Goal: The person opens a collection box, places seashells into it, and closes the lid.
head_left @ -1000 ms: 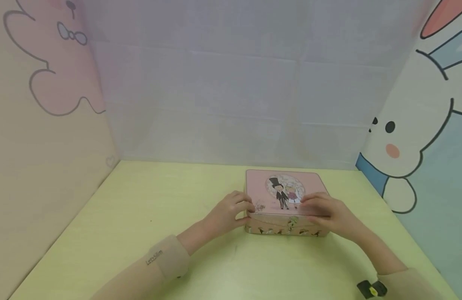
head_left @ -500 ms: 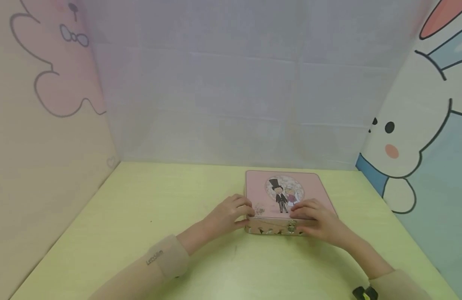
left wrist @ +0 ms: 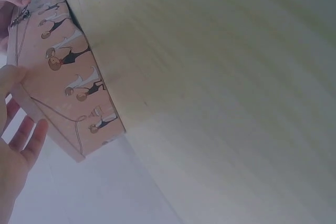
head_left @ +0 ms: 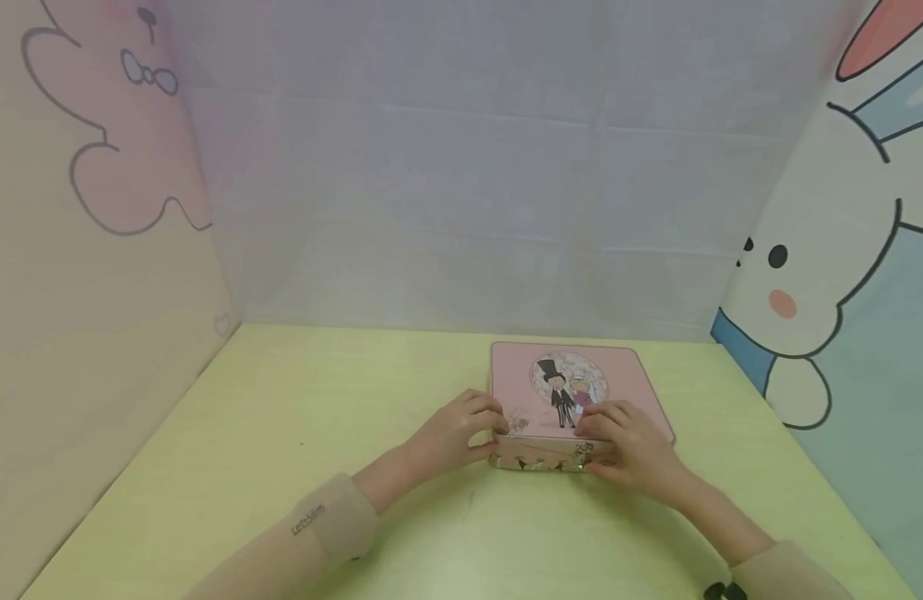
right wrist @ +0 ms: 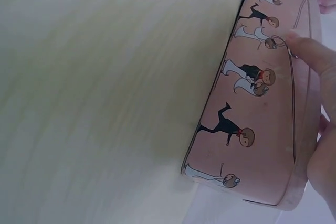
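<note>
A pink lidded box (head_left: 622, 379) with a couple in wedding dress drawn on its lid lies flat on the table, right of centre in the head view. My left hand (head_left: 456, 427) holds its near left corner, fingers over the lid edge and thumb against the front. At the middle of the front, my right hand (head_left: 637, 454) grips the lid edge. Its thumb touches the small metal clasp (left wrist: 20, 17), while the fingers lie on the lid. Small bride and groom figures run along the front wall (right wrist: 252, 108). The lid is down, so the inside is hidden.
The pale yellow table (head_left: 341, 383) reaches back to a plain light cloth wall (head_left: 431, 183). Side panels bear a pink cartoon animal (head_left: 132, 158) at left and a white rabbit (head_left: 814, 275) at right.
My right hand has slid left along the box's front, from the right side of the lid to the clasp. My left hand has stayed at the left corner.
</note>
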`<state>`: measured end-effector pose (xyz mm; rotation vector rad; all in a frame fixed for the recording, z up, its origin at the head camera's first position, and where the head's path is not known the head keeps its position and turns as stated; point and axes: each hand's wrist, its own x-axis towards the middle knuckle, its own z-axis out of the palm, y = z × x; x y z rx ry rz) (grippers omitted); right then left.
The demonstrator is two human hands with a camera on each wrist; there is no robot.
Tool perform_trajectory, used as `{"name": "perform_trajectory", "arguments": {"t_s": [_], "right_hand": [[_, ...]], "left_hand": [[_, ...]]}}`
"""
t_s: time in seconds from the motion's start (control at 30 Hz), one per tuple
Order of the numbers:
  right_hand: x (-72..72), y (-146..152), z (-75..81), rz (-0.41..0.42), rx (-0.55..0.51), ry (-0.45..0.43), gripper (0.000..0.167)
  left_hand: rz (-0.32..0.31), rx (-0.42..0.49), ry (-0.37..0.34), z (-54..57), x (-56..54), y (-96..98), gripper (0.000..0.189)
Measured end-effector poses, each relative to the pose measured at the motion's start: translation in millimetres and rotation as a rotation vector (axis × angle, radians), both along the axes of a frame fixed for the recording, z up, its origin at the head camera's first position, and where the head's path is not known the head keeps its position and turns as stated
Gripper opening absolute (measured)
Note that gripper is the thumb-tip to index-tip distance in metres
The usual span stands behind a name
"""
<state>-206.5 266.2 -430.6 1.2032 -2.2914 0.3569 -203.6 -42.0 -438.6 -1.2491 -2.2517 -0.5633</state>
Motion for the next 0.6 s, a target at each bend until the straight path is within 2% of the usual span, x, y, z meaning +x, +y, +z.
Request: {"name": "perform_trajectory", "arguments": {"t_s": [0.27,0.5,0.6], "right_hand": [[-2.2,-2.0,-4.0,0.002,-0.019,0.04,0.046],[-4.4,-1.1,-12.6,-0.03,0.001,0.114,0.051],[-3.6,-0.8,-12.6,-0.024,-0.004,0.099,0.052]], "left_hand": [[-0.002,0.009,-0.012,0.5,-0.6,-1.2,0.021],[-0.007,0.015,-0.016,-0.4,-1.7,-1.0,0.021],[-0.007,-0.002,-0.028,-0.4,-1.9,-1.3,0.02]]}}
